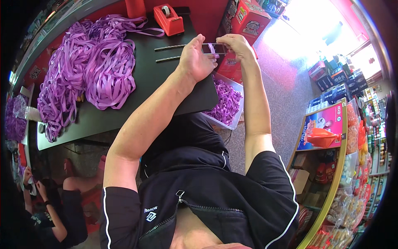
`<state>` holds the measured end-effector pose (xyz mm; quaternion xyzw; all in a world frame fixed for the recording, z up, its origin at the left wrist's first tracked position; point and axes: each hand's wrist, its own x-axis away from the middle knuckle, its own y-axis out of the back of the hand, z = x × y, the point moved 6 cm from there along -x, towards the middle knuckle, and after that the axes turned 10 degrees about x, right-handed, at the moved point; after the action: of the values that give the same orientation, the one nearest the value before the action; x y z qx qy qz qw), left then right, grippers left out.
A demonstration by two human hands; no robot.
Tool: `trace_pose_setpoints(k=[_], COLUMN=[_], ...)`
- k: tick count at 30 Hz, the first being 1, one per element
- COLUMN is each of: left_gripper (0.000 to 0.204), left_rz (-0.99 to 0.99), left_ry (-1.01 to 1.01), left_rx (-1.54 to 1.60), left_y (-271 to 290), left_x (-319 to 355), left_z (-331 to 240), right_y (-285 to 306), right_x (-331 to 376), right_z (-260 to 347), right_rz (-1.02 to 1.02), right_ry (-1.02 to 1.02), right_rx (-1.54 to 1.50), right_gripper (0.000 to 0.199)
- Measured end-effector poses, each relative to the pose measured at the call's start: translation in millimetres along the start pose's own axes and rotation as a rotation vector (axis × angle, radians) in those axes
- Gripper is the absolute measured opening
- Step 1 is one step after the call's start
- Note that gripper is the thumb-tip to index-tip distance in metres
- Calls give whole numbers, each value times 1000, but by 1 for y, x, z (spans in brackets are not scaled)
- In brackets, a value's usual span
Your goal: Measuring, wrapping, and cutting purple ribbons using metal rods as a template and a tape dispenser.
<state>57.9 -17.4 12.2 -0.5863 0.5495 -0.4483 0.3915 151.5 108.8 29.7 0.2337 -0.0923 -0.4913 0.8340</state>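
Observation:
A metal frame with two long parallel rods (pixel 170 47) lies level above the dark table's right end. A short purple ribbon (pixel 212 49) loops across both rods between my hands. My left hand (pixel 196 60) is beside the ribbon, thumb up and other fingers folded in, their tips at the ribbon's lower end; the rods run partly hidden by the palm. With thumb and fingers pinched, my right hand (pixel 235 45) grips the frame's right end. Below my hands stands a pale plastic bin (pixel 239 108) full of purple ribbon pieces (pixel 226 99).
Large heaps of purple ribbon (pixel 110 74) cover the left of the dark table (pixel 166 89). A red tape dispenser (pixel 169 21) stands at its back edge. Red cartons (pixel 248 20) are beyond. Shop shelves (pixel 344 166) line the right; another person (pixel 54 203) sits at lower left.

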Motion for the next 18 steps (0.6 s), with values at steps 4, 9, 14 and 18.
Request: trace_pose_setpoints(k=[4,9,14,18], left_gripper=[71,73,73,72], left_rz=[0,15,-8,-13], left_ry=[25,31,29,48], left_rx=[-1,55,92,108], left_y=[-4,-4,-2,-8], left_x=[4,3,2,-1], left_z=[4,2,1,8], right_y=[3,-23,-61,-81], right_x=[0,3,5,-2], right_z=[-44,-84,-99,-124], right_rz=[26,251,501,591], right_ry=[-185,-383,-406,-369], right_rx=[-263,-739,-1052,-1220], right_gripper=[13,11,8,10])
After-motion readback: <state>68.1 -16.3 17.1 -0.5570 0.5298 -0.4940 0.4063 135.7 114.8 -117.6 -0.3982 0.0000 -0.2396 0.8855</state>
